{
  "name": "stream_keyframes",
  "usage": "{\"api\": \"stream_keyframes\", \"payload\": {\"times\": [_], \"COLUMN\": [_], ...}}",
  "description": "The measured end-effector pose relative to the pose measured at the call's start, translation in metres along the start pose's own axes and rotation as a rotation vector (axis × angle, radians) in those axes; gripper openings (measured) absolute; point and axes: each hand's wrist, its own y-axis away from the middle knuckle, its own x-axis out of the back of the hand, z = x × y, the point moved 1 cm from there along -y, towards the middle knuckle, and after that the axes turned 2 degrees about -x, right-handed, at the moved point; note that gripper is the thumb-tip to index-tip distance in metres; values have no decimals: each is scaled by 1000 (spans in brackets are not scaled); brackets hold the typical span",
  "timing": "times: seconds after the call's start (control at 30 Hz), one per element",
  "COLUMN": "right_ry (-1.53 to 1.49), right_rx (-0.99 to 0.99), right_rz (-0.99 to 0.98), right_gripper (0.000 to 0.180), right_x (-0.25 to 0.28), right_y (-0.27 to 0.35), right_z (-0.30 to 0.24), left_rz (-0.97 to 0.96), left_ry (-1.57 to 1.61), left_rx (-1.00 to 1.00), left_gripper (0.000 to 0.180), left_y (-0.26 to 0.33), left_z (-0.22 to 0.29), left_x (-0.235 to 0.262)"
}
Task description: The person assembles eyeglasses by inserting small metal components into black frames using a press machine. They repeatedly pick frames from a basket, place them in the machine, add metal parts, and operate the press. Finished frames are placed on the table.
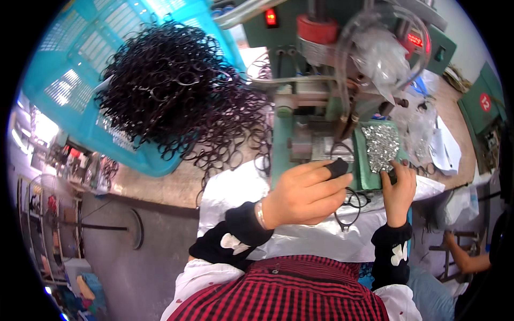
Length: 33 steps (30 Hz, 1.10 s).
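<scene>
My left hand (308, 195) is closed at the front of the bench press, a black finger cot on one finger. It grips a dark eyeglass frame (343, 227), whose round rim shows below my fingers. Another dark ring-shaped piece (339, 145) shows just above the fingertips, by the press's metal fixture (327, 147). My right hand (400, 193) bends its fingers together at the near edge of a green tray (364, 179) heaped with small silvery metal parts (380, 145). It also wears a black finger cot. Whatever sits between its fingertips is too small to make out.
At the left, a tangled heap of dark eyeglass frames (160, 85) fills a turquoise plastic basket (155, 167) and spills onto the wooden bench (144, 184). Silvery sheeting (230, 190) covers the bench front. Clear plastic bags (420, 128) lie right of the tray. Another person's arm (466, 259) shows at the far right.
</scene>
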Motion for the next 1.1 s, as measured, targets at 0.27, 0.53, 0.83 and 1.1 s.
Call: {"api": "stream_keyframes", "payload": {"times": [0.27,0.53,0.83,1.1], "right_ry": [-84,-165,-413,-893], "right_rx": [27,124,-24,-380], "right_rz": [75,22,64,-184], "right_gripper": [10,6,13,18], "right_x": [-31,-27,-31,16], "right_y": [-20,-45,-29,0], "right_z": [-19,-32,-14,2], "left_rz": [-155,322,-219,-82], "left_ry": [-476,-673,-1007,-1048], "left_rx": [435,869,1288,780], "left_gripper": [17,13,29,12], "left_y": [33,72,166,127], "left_z": [71,13,-98,-78], "left_x": [91,206,118,127]}}
